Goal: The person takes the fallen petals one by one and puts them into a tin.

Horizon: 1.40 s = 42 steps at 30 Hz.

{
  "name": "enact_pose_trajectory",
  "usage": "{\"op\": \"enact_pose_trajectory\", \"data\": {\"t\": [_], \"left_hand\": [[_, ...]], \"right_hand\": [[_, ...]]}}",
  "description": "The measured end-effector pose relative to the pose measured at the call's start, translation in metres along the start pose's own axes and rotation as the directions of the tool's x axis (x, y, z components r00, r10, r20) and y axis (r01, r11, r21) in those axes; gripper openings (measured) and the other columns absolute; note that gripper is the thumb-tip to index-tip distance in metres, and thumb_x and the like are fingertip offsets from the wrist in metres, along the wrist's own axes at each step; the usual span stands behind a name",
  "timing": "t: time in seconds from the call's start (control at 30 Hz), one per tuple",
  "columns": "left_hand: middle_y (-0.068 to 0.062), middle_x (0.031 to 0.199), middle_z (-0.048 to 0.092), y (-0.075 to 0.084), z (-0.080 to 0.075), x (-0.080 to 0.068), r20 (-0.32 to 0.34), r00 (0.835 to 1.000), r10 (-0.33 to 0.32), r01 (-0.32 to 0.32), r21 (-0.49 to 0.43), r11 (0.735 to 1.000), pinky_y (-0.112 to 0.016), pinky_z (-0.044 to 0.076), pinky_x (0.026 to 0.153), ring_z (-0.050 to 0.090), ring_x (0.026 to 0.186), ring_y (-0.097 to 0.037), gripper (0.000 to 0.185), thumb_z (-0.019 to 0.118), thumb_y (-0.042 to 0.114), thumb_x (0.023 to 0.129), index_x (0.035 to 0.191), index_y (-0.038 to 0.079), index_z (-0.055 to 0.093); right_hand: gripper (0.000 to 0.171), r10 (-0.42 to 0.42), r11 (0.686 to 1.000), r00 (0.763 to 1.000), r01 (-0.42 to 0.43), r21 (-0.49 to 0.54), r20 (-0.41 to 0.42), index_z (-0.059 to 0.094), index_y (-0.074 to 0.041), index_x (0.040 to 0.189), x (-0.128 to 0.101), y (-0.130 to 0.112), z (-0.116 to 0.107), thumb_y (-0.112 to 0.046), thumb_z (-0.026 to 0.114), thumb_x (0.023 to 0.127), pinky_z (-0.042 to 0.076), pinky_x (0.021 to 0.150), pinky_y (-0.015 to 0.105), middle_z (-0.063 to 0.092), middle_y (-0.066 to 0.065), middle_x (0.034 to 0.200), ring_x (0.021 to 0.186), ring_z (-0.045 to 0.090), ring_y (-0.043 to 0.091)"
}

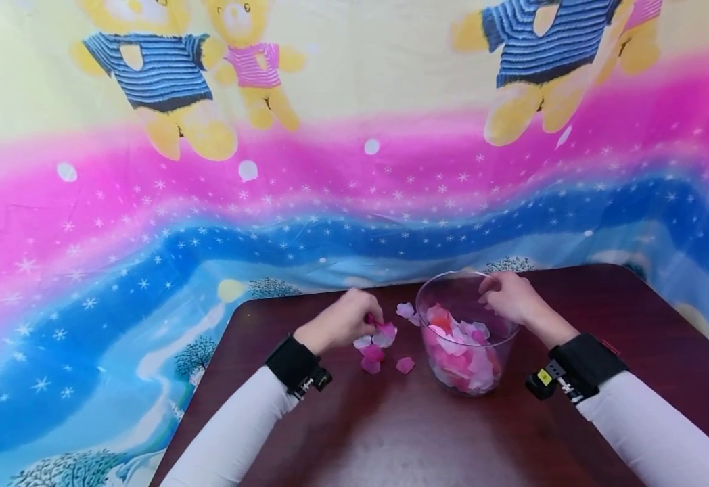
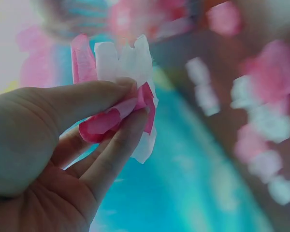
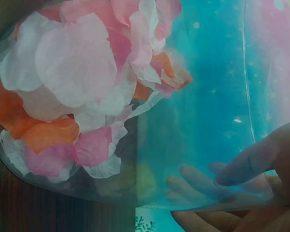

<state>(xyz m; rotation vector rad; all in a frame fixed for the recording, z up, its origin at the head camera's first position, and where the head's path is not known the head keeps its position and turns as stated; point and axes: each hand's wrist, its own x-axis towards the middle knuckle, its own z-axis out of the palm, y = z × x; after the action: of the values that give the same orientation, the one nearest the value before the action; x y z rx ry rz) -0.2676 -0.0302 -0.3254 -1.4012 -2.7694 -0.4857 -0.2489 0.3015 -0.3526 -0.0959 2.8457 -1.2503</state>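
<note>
No writing can be read anywhere; the small marks on the wrist bands (image 1: 576, 372) are perhaps labels, too blurred.

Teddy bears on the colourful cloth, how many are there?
4: two at top left, striped blue-shirted teddy bear beside pink-shirted bear; two at top right, blue-shirted, pink-shirted partly cut off.

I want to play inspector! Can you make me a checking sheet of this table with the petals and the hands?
Surface: dark wooden table, glossy.
Job's things: clear plastic cup tilted, partly filled with pink, white and orange petals; loose petals lie beside it.
Clutter: nothing seen.
Hands: left hand pinches a bunch of pink and white petals between thumb and fingers; right hand grips the cup's rim.
Cables: nothing seen; black wrist bands on both arms.
Surroundings: teddy-bear cloth in pink, blue and yellow.
</note>
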Motion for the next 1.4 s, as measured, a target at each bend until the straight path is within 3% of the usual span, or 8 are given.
{"op": "enact_pose_trajectory", "data": {"t": [0.13,0.27,0.5,0.67,0.8,1.07,1.23,1.4], "left_hand": [[-0.002,0.087,0.074,0.013,-0.031,0.02,-0.058,0.997,0.058,-0.059,-0.011,0.998,-0.019,0.052,0.071,0.064,0.078,-0.011,0.013,0.077,-0.003,0.087,0.091,0.009,0.081],[-0.002,0.09,0.073,0.03,-0.043,0.043,-0.103,0.986,0.134,-0.135,-0.003,0.991,-0.02,0.051,0.073,0.063,0.08,-0.012,0.008,0.078,0.003,0.09,0.094,0.008,0.081],[-0.004,0.103,0.072,0.054,-0.023,0.078,-0.056,0.981,0.188,-0.189,-0.009,0.982,-0.017,0.05,0.081,0.064,0.094,-0.012,0.012,0.077,0.008,0.092,0.103,0.008,0.079],[-0.003,0.116,0.069,0.054,-0.005,0.084,0.006,0.977,0.214,-0.213,-0.057,0.975,-0.017,0.05,0.083,0.065,0.099,-0.012,0.021,0.078,0.012,0.092,0.113,0.009,0.077],[-0.006,0.123,0.067,0.046,-0.006,0.082,-0.017,0.977,0.214,-0.215,-0.112,0.97,-0.024,0.053,0.089,0.066,0.103,-0.017,0.029,0.08,0.014,0.091,0.118,0.009,0.074],[-0.008,0.121,0.067,0.008,-0.012,0.077,-0.056,0.998,0.028,-0.037,-0.17,0.985,-0.035,0.053,0.09,0.065,0.105,-0.021,0.027,0.071,0.023,0.099,0.121,0.007,0.073],[-0.007,0.094,0.067,-0.016,0.02,0.083,-0.052,0.998,-0.038,0.03,-0.157,0.987,-0.032,0.048,0.081,0.062,0.086,-0.019,0.031,0.055,0.03,0.108,0.104,0.008,0.075],[-0.002,0.101,0.067,-0.029,0.056,0.09,0.031,0.994,-0.104,0.106,-0.076,0.991,-0.031,0.048,0.087,0.06,0.095,-0.015,0.02,0.062,0.027,0.103,0.11,0.012,0.074]], "right_hand": [[0.028,-0.007,1.0,1.0,0.007,-0.007,-0.009,0.06,0.01,0.117,0.0,0.002,-0.001,-0.001,0.048,0.095,0.049,0.061,0.035,0.07,0.029,0.111,0.096,0.068,0.039],[0.029,-0.001,1.0,1.0,0.001,0.009,-0.002,0.059,0.01,0.118,-0.002,0.004,0.0,0.0,0.047,0.093,0.05,0.064,0.034,0.069,0.03,0.113,0.099,0.067,0.041],[0.03,0.002,1.0,1.0,-0.002,-0.003,-0.007,0.06,0.01,0.12,0.0,0.003,0.003,-0.001,0.047,0.095,0.049,0.065,0.034,0.07,0.028,0.111,0.097,0.068,0.037],[0.031,0.002,1.0,1.0,-0.002,-0.017,0.001,0.061,0.009,0.121,0.003,-0.001,0.004,-0.002,0.048,0.095,0.047,0.063,0.034,0.07,0.028,0.112,0.093,0.068,0.034],[0.029,0.002,1.0,1.0,-0.002,-0.025,-0.005,0.062,0.009,0.118,0.002,-0.002,0.001,-0.003,0.048,0.096,0.049,0.064,0.034,0.071,0.027,0.111,0.096,0.069,0.036],[0.027,0.001,1.0,1.0,-0.001,-0.016,-0.024,0.06,0.008,0.116,0.0,-0.002,-0.005,-0.001,0.049,0.093,0.057,0.077,0.04,0.069,0.028,0.113,0.098,0.069,0.036],[0.026,0.008,1.0,1.0,-0.008,-0.013,-0.023,0.061,0.008,0.116,-0.001,0.0,-0.002,-0.001,0.049,0.095,0.056,0.075,0.039,0.07,0.027,0.111,0.098,0.069,0.036],[0.027,0.004,1.0,1.0,-0.003,0.001,-0.027,0.062,0.008,0.115,-0.002,0.001,0.003,0.001,0.049,0.093,0.057,0.076,0.039,0.071,0.026,0.109,0.097,0.069,0.036]]}}
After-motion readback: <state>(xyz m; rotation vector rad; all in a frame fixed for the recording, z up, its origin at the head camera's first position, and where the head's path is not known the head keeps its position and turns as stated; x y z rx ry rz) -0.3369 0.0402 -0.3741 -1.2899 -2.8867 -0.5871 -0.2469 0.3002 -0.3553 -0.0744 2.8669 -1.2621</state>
